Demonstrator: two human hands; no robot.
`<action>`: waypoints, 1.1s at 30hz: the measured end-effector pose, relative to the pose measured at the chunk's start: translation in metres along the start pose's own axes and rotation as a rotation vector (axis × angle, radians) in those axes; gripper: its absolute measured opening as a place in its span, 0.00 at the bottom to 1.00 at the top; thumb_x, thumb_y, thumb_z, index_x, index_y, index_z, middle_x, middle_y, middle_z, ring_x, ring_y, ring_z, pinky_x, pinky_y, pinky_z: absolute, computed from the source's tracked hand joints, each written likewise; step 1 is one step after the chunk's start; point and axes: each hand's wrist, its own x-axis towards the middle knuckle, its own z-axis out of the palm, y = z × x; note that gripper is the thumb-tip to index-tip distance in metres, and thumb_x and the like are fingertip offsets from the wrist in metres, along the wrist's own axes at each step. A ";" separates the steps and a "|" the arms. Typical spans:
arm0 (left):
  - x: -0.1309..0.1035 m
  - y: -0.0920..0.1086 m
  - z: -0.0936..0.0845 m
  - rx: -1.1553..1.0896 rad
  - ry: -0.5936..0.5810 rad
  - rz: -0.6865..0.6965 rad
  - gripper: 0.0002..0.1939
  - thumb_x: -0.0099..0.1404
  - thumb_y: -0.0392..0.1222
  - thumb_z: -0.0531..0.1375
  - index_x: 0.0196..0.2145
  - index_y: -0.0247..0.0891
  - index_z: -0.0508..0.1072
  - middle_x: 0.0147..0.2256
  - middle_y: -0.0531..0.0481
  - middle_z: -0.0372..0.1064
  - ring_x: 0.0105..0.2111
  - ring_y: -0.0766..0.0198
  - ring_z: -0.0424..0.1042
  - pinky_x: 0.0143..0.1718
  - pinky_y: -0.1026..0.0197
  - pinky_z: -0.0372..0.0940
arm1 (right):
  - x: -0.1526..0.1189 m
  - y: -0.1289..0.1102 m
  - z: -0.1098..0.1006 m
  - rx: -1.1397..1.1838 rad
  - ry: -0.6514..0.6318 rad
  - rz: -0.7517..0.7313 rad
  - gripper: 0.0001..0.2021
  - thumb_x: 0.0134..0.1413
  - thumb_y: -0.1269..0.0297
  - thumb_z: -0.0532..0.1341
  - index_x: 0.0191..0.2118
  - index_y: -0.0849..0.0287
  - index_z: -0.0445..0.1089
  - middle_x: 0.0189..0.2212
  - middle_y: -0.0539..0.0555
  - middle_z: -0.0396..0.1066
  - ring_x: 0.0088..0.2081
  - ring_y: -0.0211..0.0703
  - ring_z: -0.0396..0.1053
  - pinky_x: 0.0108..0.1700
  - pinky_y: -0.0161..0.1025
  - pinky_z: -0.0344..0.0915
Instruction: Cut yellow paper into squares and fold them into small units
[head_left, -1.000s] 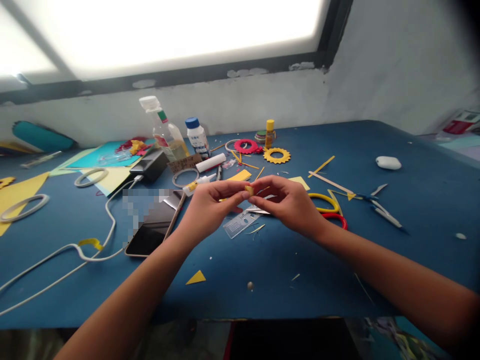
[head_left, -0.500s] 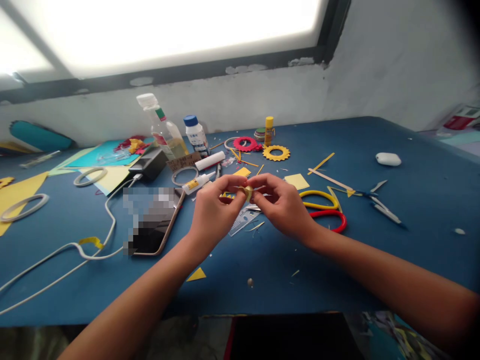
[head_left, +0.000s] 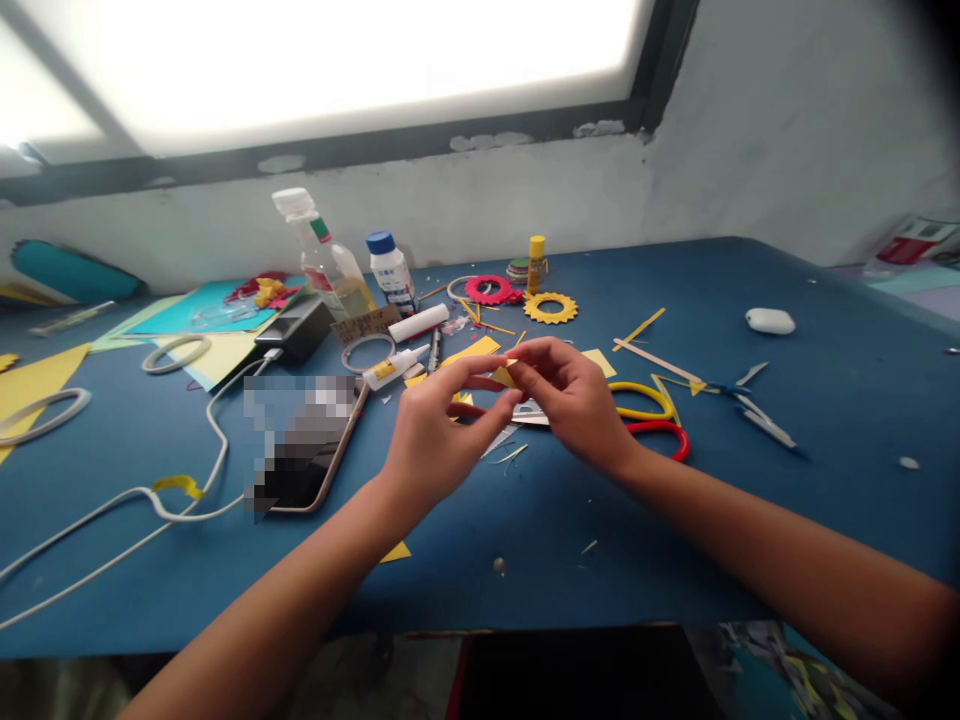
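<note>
Between finger and thumb, my right hand (head_left: pixel 581 405) pinches a small piece of yellow paper (head_left: pixel 507 375). My left hand (head_left: pixel 431 425) is beside it, thumb and index finger apart, with the fingertips close to the paper's left side; I cannot tell if they touch it. Under and beside my right hand lie scissors (head_left: pixel 681 442) with one red and one yellow handle loop. A larger yellow paper strip (head_left: pixel 472 350) rests behind my left hand. Near its wrist is a yellow scrap (head_left: pixel 397 552), partly covered by my forearm.
Left of my hands lie a phone (head_left: pixel 311 465) and a white cable (head_left: pixel 221 430). Behind stand a glue bottle (head_left: pixel 390 370), a blue-capped bottle (head_left: pixel 391 275), a clear bottle (head_left: pixel 330 260) and a glue stick (head_left: pixel 535 265). Compasses (head_left: pixel 765 420) and a white case (head_left: pixel 770 321) lie right.
Both hands held the yellow paper piece together. Now my left thumb has come away from it and the left fingers have spread, while my right hand keeps its pinch.
</note>
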 end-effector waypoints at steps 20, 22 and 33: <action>0.025 -0.009 -0.049 -0.225 -0.231 -0.214 0.11 0.54 0.42 0.67 0.37 0.42 0.79 0.33 0.49 0.75 0.29 0.65 0.74 0.28 0.66 0.71 | 0.008 -0.007 -0.009 0.166 -0.341 0.287 0.09 0.51 0.56 0.65 0.30 0.56 0.74 0.28 0.48 0.69 0.30 0.33 0.64 0.33 0.32 0.62; 0.029 -0.012 -0.056 -0.213 -0.255 -0.251 0.10 0.54 0.42 0.67 0.36 0.42 0.79 0.33 0.49 0.76 0.29 0.65 0.74 0.28 0.66 0.71 | 0.012 -0.007 -0.007 0.127 -0.375 0.278 0.08 0.49 0.57 0.66 0.31 0.56 0.75 0.27 0.47 0.69 0.28 0.33 0.63 0.33 0.32 0.61; 0.034 -0.024 -0.070 -0.194 -0.318 -0.333 0.10 0.54 0.41 0.67 0.37 0.42 0.78 0.32 0.49 0.77 0.31 0.64 0.75 0.32 0.64 0.71 | 0.036 -0.004 0.009 0.147 -0.485 0.354 0.07 0.45 0.61 0.69 0.31 0.57 0.74 0.29 0.48 0.72 0.30 0.34 0.67 0.34 0.33 0.65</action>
